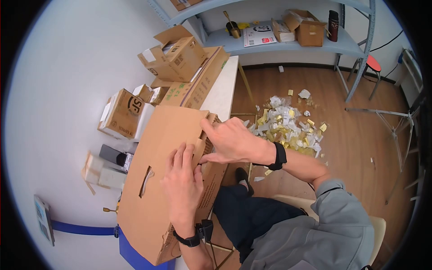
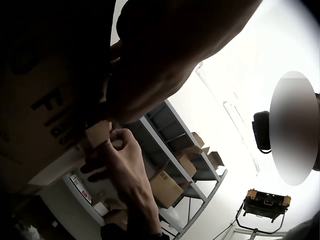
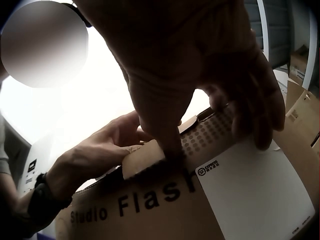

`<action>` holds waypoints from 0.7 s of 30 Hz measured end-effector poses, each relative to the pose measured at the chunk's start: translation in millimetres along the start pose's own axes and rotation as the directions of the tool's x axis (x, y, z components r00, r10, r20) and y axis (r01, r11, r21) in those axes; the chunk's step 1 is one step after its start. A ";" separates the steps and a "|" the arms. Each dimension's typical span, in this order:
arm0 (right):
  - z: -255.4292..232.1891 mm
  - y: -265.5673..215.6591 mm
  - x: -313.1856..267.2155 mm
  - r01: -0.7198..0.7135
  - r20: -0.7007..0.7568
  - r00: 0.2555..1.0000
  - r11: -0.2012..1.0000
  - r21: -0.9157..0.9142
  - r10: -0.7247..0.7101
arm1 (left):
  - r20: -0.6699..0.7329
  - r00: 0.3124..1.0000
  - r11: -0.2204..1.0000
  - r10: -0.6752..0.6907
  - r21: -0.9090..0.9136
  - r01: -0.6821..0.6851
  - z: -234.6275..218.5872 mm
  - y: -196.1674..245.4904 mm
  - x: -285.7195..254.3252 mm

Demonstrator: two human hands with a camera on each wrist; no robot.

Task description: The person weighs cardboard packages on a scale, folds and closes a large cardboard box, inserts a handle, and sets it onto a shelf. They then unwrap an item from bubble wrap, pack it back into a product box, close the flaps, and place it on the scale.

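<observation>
A large brown cardboard box (image 1: 153, 130), printed "Studio Flash" on its side, stands in front of me with a slot in its broad top. My left hand (image 1: 182, 184) rests on that top near the right edge, its fingers fairly straight. At the same edge my right hand (image 1: 234, 141) grips the box, index finger and thumb spread along the lid's rim. In the right wrist view the right thumb reaches in beside a small folded cardboard tab (image 3: 144, 161), close to the left hand's thumb. A white label sheet (image 3: 255, 190) lies on the box side under the right fingers.
Smaller cartons (image 1: 121, 112) stand along the wall to the left, and an open carton (image 1: 173, 56) sits behind on a flat box. Paper scraps (image 1: 288, 121) are heaped on the floor at right. A shelf rack (image 1: 288, 47) holds boxes at the back.
</observation>
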State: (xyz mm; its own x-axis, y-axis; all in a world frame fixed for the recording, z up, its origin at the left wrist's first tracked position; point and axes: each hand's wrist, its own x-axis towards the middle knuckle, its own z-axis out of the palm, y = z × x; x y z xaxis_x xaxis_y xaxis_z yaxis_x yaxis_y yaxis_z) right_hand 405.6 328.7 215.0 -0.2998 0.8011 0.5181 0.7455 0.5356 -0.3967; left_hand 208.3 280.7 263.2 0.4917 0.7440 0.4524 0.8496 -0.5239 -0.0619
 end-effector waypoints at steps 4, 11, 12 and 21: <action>2.0 1.1 1.7 0.043 -0.029 0.999 0.999 -0.021 -0.043 | 0.010 1.000 0.999 0.019 0.035 -0.019 5.4 -7.0 0.2; 9.3 -6.6 -12.3 -0.003 0.000 1.000 0.987 0.161 0.003 | -0.016 0.998 0.994 0.068 0.090 -0.066 7.8 -6.5 -4.4; 10.4 -7.1 -13.9 -0.010 -0.008 1.000 0.982 0.186 0.012 | -0.022 0.998 0.994 0.065 0.089 -0.063 8.3 -6.5 -4.7; 15.5 -0.7 -12.1 -0.053 -0.012 0.998 0.904 0.423 0.064 | -0.003 1.000 0.993 0.019 0.113 -0.019 8.8 -0.2 4.7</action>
State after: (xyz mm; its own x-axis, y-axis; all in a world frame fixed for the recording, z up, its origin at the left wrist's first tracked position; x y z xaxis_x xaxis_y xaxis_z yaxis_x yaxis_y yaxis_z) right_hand 399.5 322.8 197.3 -0.2442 0.8305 0.5006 0.4380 0.5551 -0.7071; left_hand 212.0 288.0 257.5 0.5075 0.7323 0.4540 0.8562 -0.4876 -0.1707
